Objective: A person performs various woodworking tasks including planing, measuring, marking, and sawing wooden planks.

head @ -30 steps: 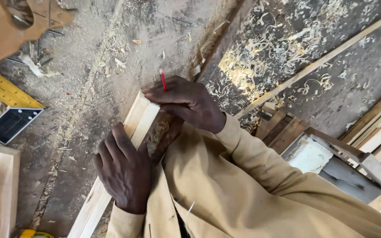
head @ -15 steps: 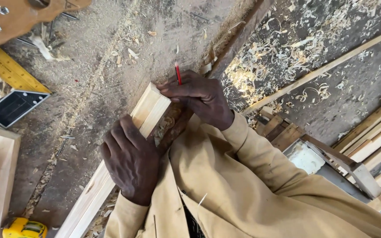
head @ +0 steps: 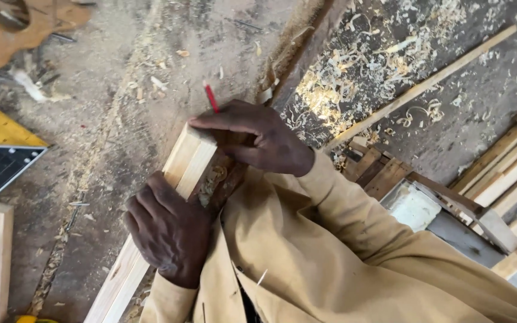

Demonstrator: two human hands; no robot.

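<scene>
Nearest to me, my left hand [head: 169,233] lies flat on the pale wooden batten [head: 178,179], fingers spread and pressing it down on the dusty workbench [head: 91,107]; the batten runs from the near left edge up toward the middle of the bench. I judge that this hold is what makes the marking clean, so I want the palm heavy and the piece dead steady. Just beyond, my right hand [head: 258,140] is closed around a red pencil [head: 210,97], its fingertips resting at the far end of the batten, the pencil's upper end pointing away from me. To mark well, I think the tip should sit tight against the end edge and draw in one light stroke. Far right, wood shavings [head: 342,66] and a thin strip [head: 420,87] lie beyond the bench.
</scene>
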